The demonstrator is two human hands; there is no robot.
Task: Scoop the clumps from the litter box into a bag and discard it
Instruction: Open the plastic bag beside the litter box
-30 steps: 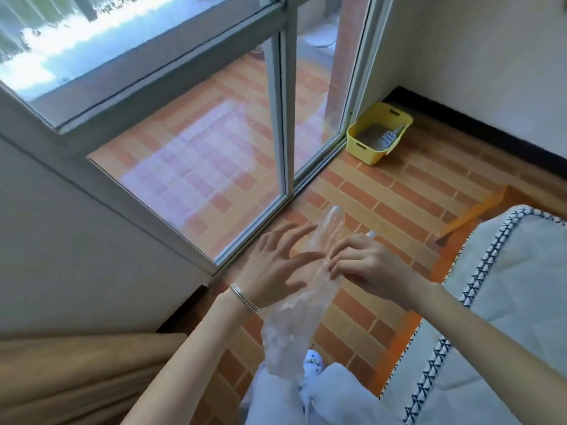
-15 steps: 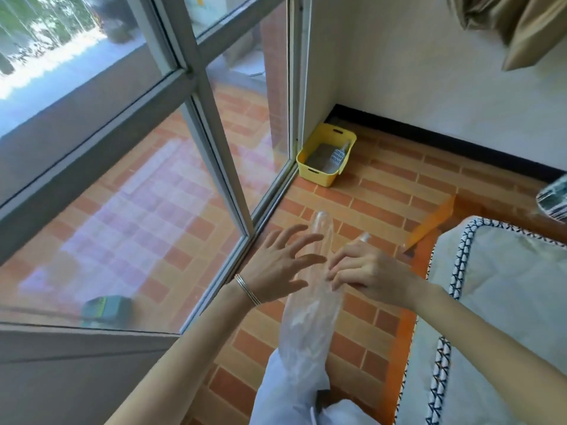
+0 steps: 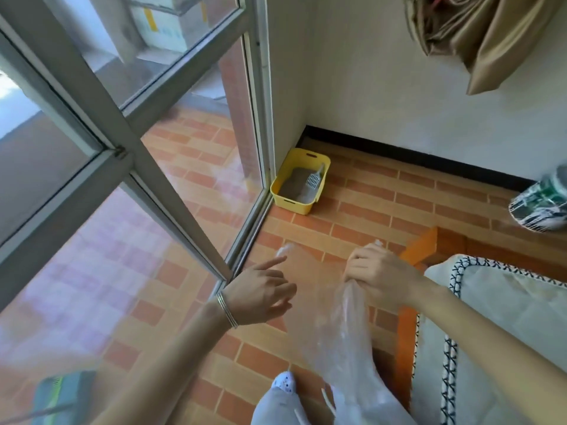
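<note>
While the right hand (image 3: 380, 274) grips the top of a clear crinkled plastic bag (image 3: 334, 332), the left hand (image 3: 260, 292) is spread open, forefinger at the bag's other corner. Well ahead, a yellow plastic litter box (image 3: 291, 204) sits on the floor in the corner, with a pale slotted scoop (image 3: 313, 180) lying in its grey litter.

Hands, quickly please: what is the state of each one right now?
Left hand: open, fingers spread, index fingertip at the edge of the clear plastic bag.
Right hand: closed, gripping the top of the bag.
</note>
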